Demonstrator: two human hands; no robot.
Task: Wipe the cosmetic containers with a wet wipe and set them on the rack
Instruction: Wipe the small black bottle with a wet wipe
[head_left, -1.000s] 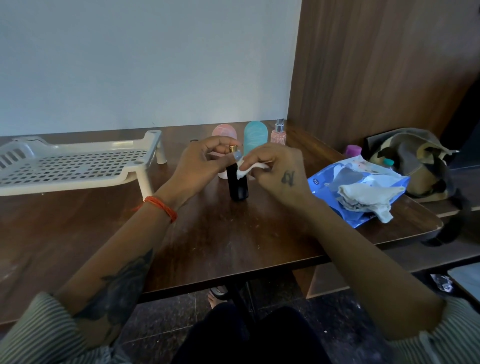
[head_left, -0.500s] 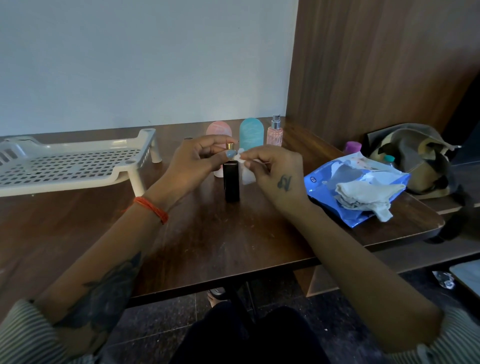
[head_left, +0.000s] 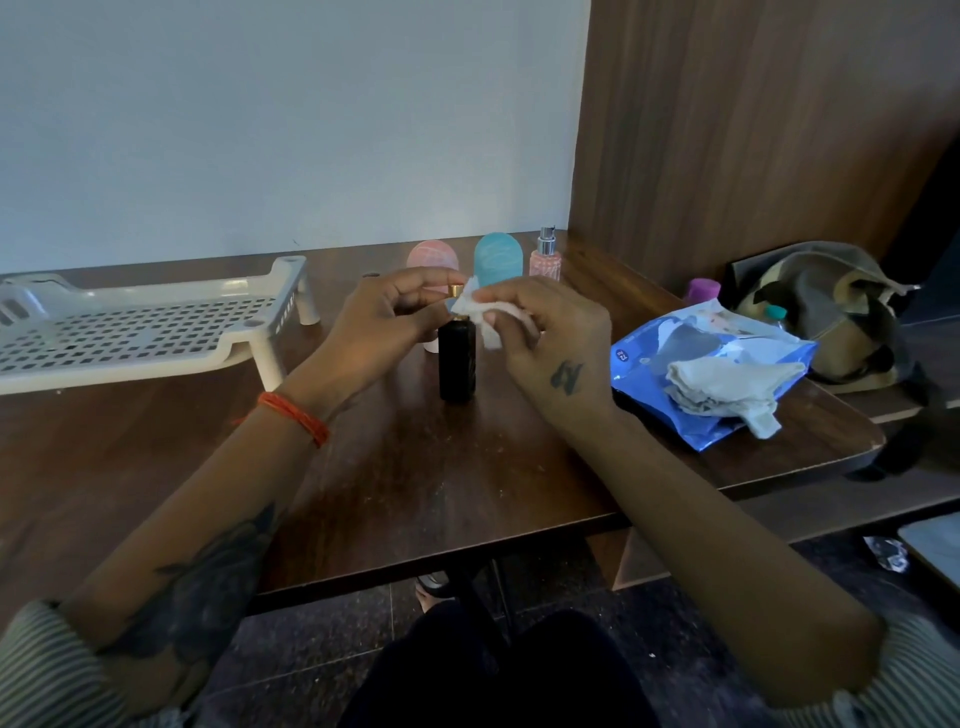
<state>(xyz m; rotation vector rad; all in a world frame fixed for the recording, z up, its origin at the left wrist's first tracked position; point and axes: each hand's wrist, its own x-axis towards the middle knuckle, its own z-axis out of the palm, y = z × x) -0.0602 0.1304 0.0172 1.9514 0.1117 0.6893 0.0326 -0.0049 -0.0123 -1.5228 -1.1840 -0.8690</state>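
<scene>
A black bottle (head_left: 457, 361) with a gold top stands upright on the brown table (head_left: 426, 467). My left hand (head_left: 384, 322) pinches its gold top. My right hand (head_left: 545, 338) holds a white wet wipe (head_left: 475, 314) against the bottle's neck. Behind them stand a pink container (head_left: 431, 257), a teal container (head_left: 497, 260) and a small pink spray bottle (head_left: 545, 257). The white perforated rack (head_left: 135, 332) sits at the left with nothing on it.
A blue wet-wipe pack (head_left: 706, 358) with used wipes on it lies at the right. A purple-capped item (head_left: 702, 291) and a bag (head_left: 826, 312) sit beyond it. Wood panelling closes the right side, and the table's front edge is near my knees.
The wipe has shifted from the bottle's side up to its neck and top. My left hand keeps its pinch on the gold top, and the bottle stays on the table.
</scene>
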